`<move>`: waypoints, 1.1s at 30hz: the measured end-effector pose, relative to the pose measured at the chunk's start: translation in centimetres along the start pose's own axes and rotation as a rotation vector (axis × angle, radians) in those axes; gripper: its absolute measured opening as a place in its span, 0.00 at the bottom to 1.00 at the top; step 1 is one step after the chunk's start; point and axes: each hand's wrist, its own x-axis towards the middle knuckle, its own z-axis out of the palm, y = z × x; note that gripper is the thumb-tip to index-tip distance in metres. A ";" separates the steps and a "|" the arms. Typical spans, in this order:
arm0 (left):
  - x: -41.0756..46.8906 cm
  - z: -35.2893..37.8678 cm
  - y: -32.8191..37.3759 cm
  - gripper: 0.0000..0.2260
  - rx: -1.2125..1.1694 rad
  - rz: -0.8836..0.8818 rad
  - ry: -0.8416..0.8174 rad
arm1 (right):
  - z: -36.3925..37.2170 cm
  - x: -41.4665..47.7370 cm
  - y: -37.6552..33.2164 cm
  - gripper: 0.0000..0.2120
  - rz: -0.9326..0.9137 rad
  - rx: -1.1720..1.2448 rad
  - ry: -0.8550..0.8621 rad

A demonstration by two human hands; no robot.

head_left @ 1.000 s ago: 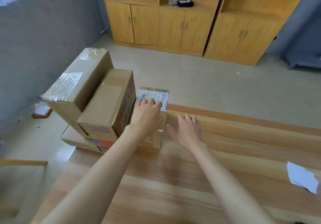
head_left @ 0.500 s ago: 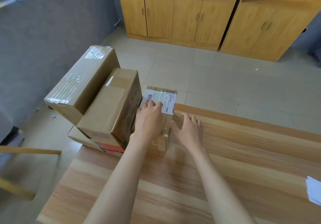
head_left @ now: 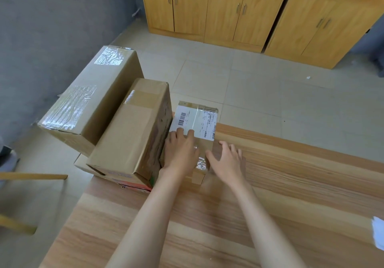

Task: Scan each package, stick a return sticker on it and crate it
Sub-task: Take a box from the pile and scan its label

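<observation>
1. Head view is showing a small cardboard package sitting at the far left edge of the table, just beside a taller carton.
2. My left grip is lying flat and open on the package top, fingertips touching the near edge of its white shipping label.
3. My right grip is spreading open just beside the package's right side, thumb nearest its corner, holding nothing.
4. The taller carton is resting on a flat box, and a large taped carton is sitting tilted on its left.
5. A white paper is lying at the table's right edge.
</observation>
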 end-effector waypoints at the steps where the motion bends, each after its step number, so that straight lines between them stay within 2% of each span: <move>1: 0.0 0.0 0.0 0.22 0.000 0.002 0.001 | -0.1 0.0 0.1 0.29 -0.002 -0.007 -0.002; 10: -0.2 -0.1 0.3 0.26 -0.002 -0.010 -0.003 | -0.8 -0.5 1.6 0.30 0.018 -0.035 -0.011; 13: -0.4 -0.1 0.7 0.32 -0.094 -0.074 -0.056 | -0.8 -0.5 1.9 0.29 0.023 -0.013 -0.012; 18: -0.5 0.4 0.7 0.43 -0.249 -0.208 -0.146 | -0.8 -0.5 1.8 0.30 0.032 0.157 -0.094; 21: -0.2 0.3 0.8 0.46 -0.329 -0.280 -0.176 | -0.3 -0.6 1.4 0.30 0.036 0.225 -0.206; 24: -0.3 0.3 0.9 0.48 -0.424 -0.333 -0.178 | 0.5 -0.6 0.7 0.31 0.065 0.286 -0.230; 28: -1.0 0.4 1.3 0.49 -0.501 -0.290 -0.119 | 0.2 -1.0 0.9 0.33 0.135 0.356 -0.211; 33: -2.3 0.6 4.4 0.48 -0.576 -0.170 -0.057 | -2.1 -2.7 3.3 0.30 0.182 0.349 -0.084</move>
